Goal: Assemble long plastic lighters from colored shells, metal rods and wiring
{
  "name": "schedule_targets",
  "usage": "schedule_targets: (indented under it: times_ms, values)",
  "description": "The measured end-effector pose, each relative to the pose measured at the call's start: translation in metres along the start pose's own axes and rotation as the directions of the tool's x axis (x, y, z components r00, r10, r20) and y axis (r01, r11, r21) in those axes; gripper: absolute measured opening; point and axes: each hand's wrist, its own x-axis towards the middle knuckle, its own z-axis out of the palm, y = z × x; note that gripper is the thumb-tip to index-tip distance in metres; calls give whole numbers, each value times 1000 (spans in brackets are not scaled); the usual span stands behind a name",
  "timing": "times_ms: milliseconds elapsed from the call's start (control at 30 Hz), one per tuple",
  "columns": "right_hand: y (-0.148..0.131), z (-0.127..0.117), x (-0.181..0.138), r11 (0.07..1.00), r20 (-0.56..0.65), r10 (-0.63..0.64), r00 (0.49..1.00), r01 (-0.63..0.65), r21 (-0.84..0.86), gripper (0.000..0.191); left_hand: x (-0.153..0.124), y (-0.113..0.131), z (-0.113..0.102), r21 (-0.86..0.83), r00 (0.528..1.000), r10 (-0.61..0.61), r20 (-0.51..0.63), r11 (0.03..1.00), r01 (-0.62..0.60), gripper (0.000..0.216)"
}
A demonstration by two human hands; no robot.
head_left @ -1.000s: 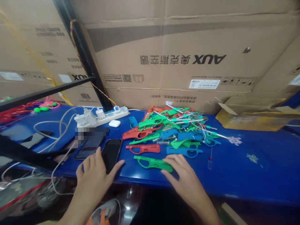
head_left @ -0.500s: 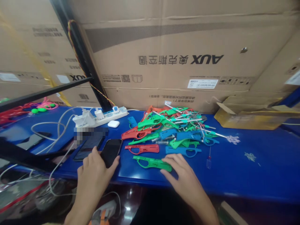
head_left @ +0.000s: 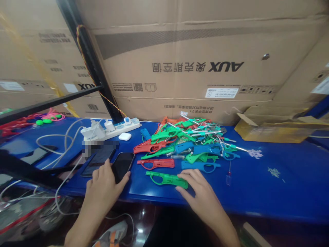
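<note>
My left hand (head_left: 102, 188) is at the near end of a black phone (head_left: 122, 163) that lies on the blue table (head_left: 269, 192). Its fingers are on the phone's left edge and its thumb is on the right edge, closed round it. My right hand (head_left: 202, 193) lies flat with fingers stretched out. Its fingertips touch the right end of a green plastic handle piece (head_left: 166, 178) near the table's front edge.
A pile of red, green and blue plastic handle pieces with metal pins (head_left: 190, 140) sits mid-table. A second phone (head_left: 99, 157), a white power strip (head_left: 111, 128) with chargers and cables, and a white earbud case (head_left: 125, 136) lie to the left. A small red-handled tool (head_left: 228, 176) lies right of the pile. Cardboard boxes (head_left: 195, 65) wall the back, and a black frame post (head_left: 89, 61) stands at the left.
My left hand has gone from spread beside the phone to thumb and fingers drawn in on its edges. My right hand has stayed on the green piece.
</note>
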Motion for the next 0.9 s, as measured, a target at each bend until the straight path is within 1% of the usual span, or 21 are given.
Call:
schedule_targets:
  times_ms: [233,333,467,567,700,900]
  values:
    - [-2,-1,0,1000,0,-5,1000,5,5,24,7,-7,3,-36,999,20,31,999,-19,88]
    - [-2,-1,-1,1000,0,-3,1000,3,5,24,7,-8,5,-42,1000,25,12,999,-24,89]
    - [-2,0,0,1000,-1,4,1000,-4,7,24,7,-8,8,-66,1000,25,-17,998,-26,99]
    - [-2,0,0,1000,3,9,1000,-9,11,24,9,-8,9,-65,999,41,-36,997,-43,96]
    - [-3,-1,1,1000,-1,10,1000,-10,5,24,11,-6,9,-54,999,5,-52,999,-8,90]
    - [-1,0,-1,1000,-23,-15,1000,15,-1,24,13,-7,8,-26,998,-13,-61,1000,11,90]
